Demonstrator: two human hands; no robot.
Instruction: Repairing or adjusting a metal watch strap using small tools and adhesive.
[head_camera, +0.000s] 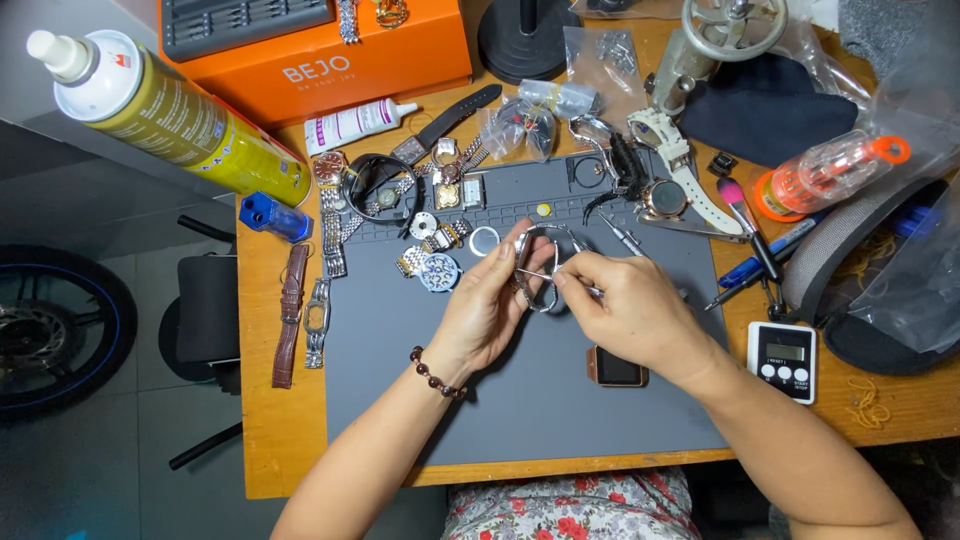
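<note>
Wooden bench top, worn and orange-brown, carries a smooth grey rubber work mat with moulded trays along its far edge.

Head view, surroundings: loose watches, steel link bands and small round parts crowd the mat's far-left corner. A brown leather strap and a steel band lie on bare wood left of the mat. A yellow spray can lies tilted at far left, beside an orange box. A white timer sits right of the mat, near pens and a clear screwdriver case. A rectangular watch body rests on the mat just beside the right wrist.

Head view, work area: the left hand, with a bead bracelet at the wrist, grips a silver metal watch band between thumb and fingertips, above the mat's centre. The right hand pinches a thin metal tool whose tip touches the band.

Concealed detail: both hands cover much of the band, so its clasp cannot be made out. The tool's handle is hidden inside the right fist. Clear plastic bags blur the items at far right.
</note>
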